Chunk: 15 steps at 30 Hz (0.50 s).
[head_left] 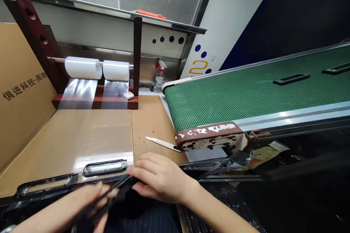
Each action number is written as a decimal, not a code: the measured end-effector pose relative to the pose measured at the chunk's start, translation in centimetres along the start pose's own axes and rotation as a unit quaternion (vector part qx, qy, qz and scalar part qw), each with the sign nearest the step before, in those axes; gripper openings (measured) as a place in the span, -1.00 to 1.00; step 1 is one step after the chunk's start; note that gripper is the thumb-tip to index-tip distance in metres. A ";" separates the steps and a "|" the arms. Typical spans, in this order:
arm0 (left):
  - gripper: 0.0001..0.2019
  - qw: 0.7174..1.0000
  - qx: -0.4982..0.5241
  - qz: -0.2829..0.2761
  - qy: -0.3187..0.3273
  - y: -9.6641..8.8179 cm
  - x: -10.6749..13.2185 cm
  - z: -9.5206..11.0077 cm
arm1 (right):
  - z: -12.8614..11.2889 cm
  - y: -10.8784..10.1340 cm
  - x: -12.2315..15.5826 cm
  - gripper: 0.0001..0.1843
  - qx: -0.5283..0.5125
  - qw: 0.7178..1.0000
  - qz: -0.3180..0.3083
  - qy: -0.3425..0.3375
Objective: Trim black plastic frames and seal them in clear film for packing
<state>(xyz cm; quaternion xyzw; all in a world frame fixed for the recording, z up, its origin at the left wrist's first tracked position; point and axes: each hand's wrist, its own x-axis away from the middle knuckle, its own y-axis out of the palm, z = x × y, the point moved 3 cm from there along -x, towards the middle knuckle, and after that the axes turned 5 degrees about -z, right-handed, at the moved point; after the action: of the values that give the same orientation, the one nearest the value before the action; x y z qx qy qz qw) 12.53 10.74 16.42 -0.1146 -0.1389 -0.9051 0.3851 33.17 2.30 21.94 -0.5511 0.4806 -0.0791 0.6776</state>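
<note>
At the front edge of the work surface my left hand (94, 198) is closed around a long black frame (109, 193), smeared by motion. My right hand (161, 178) has its fingers bent together at the far end of that same piece, partly covering it. Just beyond my hands, a narrow black frame (124, 165) with a pale strip inside lies on clear film. Farther left rests another black frame (73, 179) with an open middle. A slim white craft knife (162, 143) lies beyond my right hand, its tip pointing left.
Two film rolls (83, 68) hang on a rod, their film (109, 127) drawn over cardboard. A green conveyor belt (218, 98) on the right carries black frames (292, 79). A spray bottle (159, 78) stands behind; a cardboard wall (22, 116) rises left.
</note>
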 end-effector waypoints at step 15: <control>-0.18 0.995 -0.046 0.065 -0.061 -7.1 -10.0 3.9 | 6.4 7.1 0.5 -0.71 -0.039 0.963 -0.013 0.266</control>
<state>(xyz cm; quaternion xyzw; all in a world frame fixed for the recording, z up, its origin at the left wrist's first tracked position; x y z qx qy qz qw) 14.55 23.42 15.79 -0.1961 -0.1123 -0.8749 0.4283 35.17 9.02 15.39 -0.5427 0.6388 -0.2124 0.5023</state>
